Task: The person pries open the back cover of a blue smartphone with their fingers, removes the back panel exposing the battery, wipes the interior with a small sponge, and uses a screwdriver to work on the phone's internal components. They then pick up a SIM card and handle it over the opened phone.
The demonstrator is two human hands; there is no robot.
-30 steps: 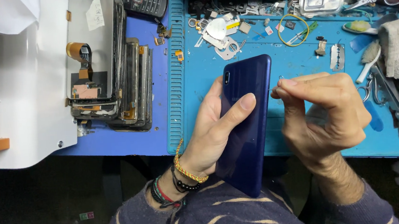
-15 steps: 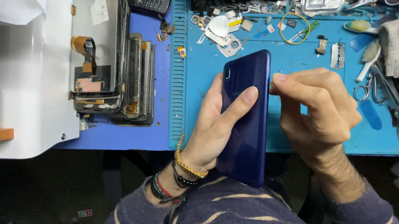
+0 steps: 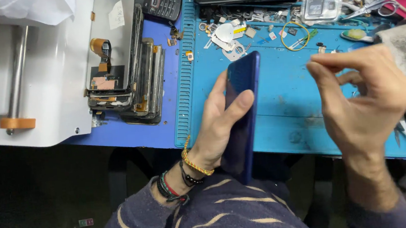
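White press [image 3: 27, 94], far left of counter [image 3: 281, 122]: idle. Stack of stripped frames [image 3: 133, 81] beside it, flex cable exposed; could snag if brushed.

Left hand [image 3: 218, 127]: fingers wrapped round a blue phone [image 3: 244, 111], thumb across its back. Phone tilted on edge, lower end hanging past the counter's front. Risk: grip is one-sided; a slip would likely drop it to the floor.

Loose small parts [image 3: 235, 39] behind the phone: easily scattered by a sweep.

Right hand [image 3: 361, 101]: apart from phone, fingertips pinched together; whether they hold anything, cannot tell. Anything tiny held there could be lost.
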